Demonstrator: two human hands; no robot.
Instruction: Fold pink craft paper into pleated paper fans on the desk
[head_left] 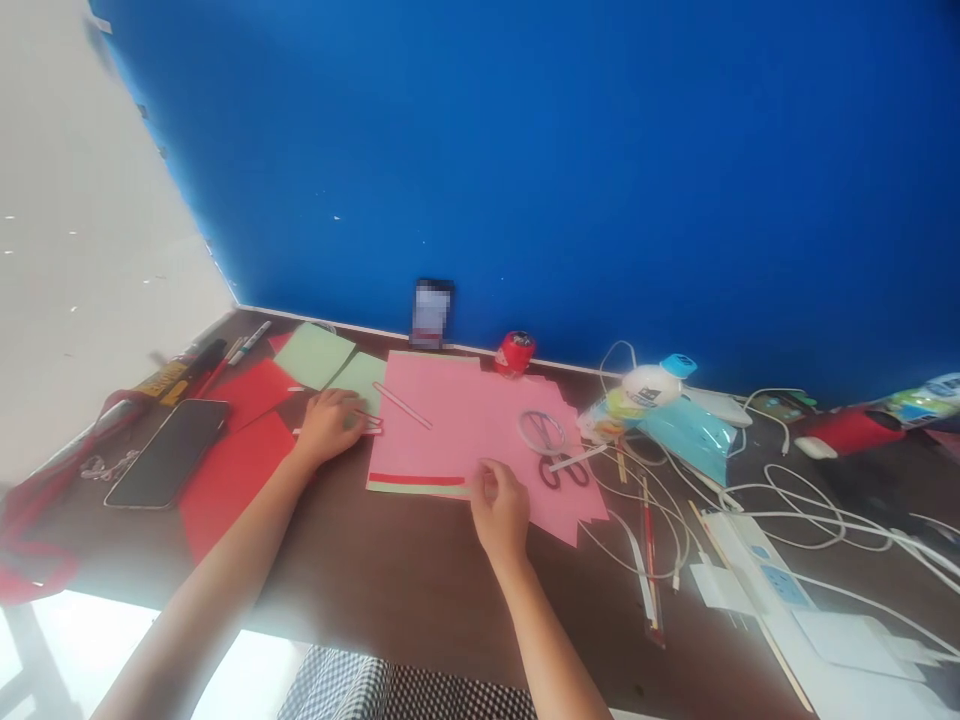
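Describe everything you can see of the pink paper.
The pink paper looks like several thin, matte sheets overlapping flat on the dark table, their right-hand edges stepped and angled. A red strip and a pale green strip run along the near edge, where the right hand is; whether it presses down is unclear. A clear-looking ring and dark-handled scissors lie toward the right; a thin, red-edged strip slants across the upper left.

A big, flat, bright blue wall (525, 180) stands past the hands (501, 508). A pale grey wall (82, 180) is to their left. Under them is a flat, dark brown worktop (405, 570).
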